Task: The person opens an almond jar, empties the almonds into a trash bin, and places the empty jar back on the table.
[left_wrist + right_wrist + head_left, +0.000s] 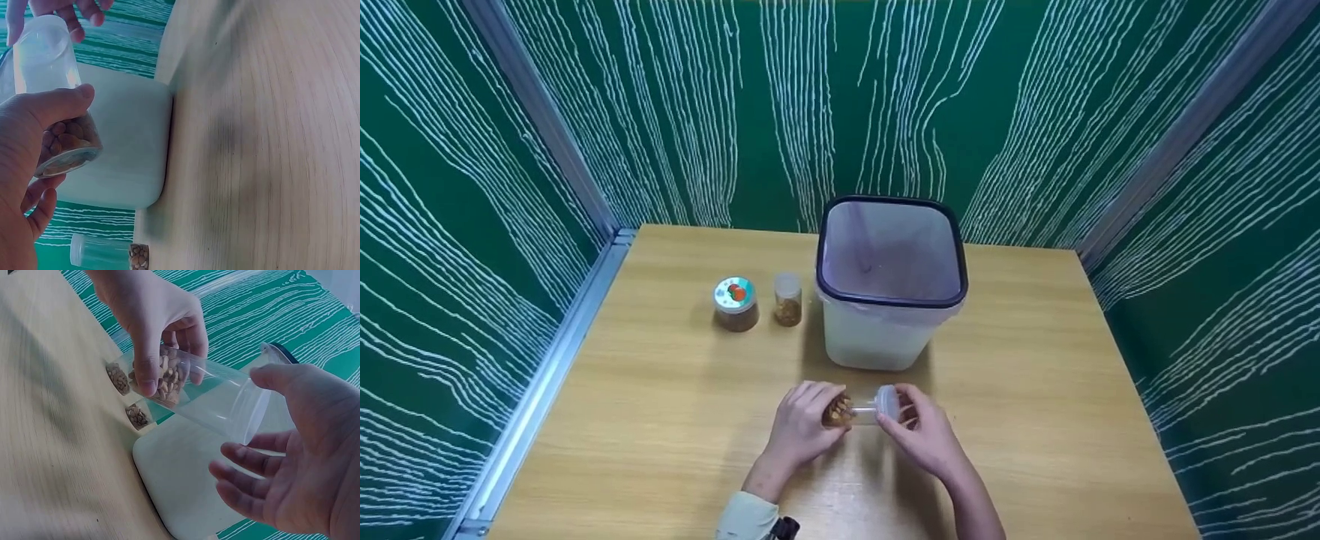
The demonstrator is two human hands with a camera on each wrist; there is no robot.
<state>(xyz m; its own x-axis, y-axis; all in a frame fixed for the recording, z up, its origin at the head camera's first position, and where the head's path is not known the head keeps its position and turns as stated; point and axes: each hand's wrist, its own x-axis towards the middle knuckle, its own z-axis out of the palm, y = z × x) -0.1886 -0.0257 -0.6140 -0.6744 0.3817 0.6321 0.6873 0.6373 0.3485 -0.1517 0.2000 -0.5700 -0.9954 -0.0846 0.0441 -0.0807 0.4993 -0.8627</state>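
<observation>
Green walls (851, 112) close in on three sides here, all streaked with wavering white lines, running mostly downward at the back. Greyish metal posts (544, 112) stand in both corners, a rail (544, 382) follows the left edge of the pale wood-grained table (1035, 390), and light (847, 499) gleams on its near part

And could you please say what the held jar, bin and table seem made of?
Jar: glossy, clear plastic or glass; its contents show through.
Bin: probably plastic, satin, with smooth, rounded corners.
Table: wood or wood-look laminate, slightly shiny; grain and reflections show.
</observation>
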